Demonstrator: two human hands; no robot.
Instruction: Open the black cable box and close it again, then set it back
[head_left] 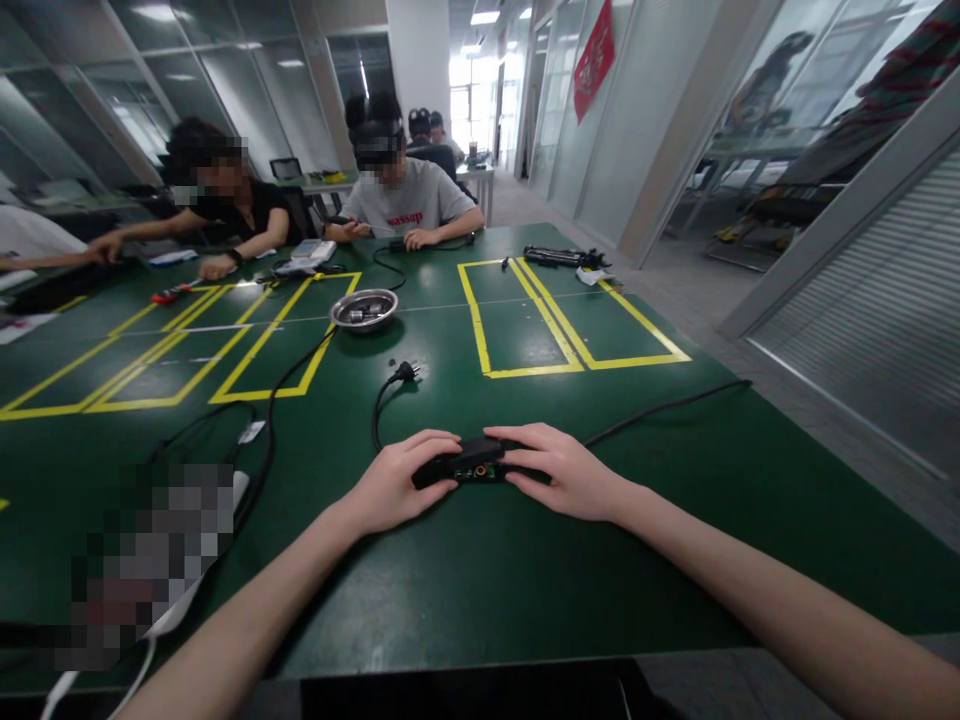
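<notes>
A small black power adapter (pixel 469 463) lies on the green table (pixel 525 560) in front of me, its case open with a circuit board and orange parts showing. My left hand (pixel 397 482) grips its left end, fingers curled over the top. My right hand (pixel 559 468) holds its right end, fingers laid across it. A black cable runs from the adapter to a plug (pixel 406 372) lying farther back. Another black cable (pixel 667 405) trails off to the right.
A metal bowl (pixel 364 308) with small parts stands mid-table among yellow taped rectangles (pixel 525 330). Two people sit at the far side with tools and cables before them. A black device (pixel 562 257) lies far right. Cables and a white strip lie at my left.
</notes>
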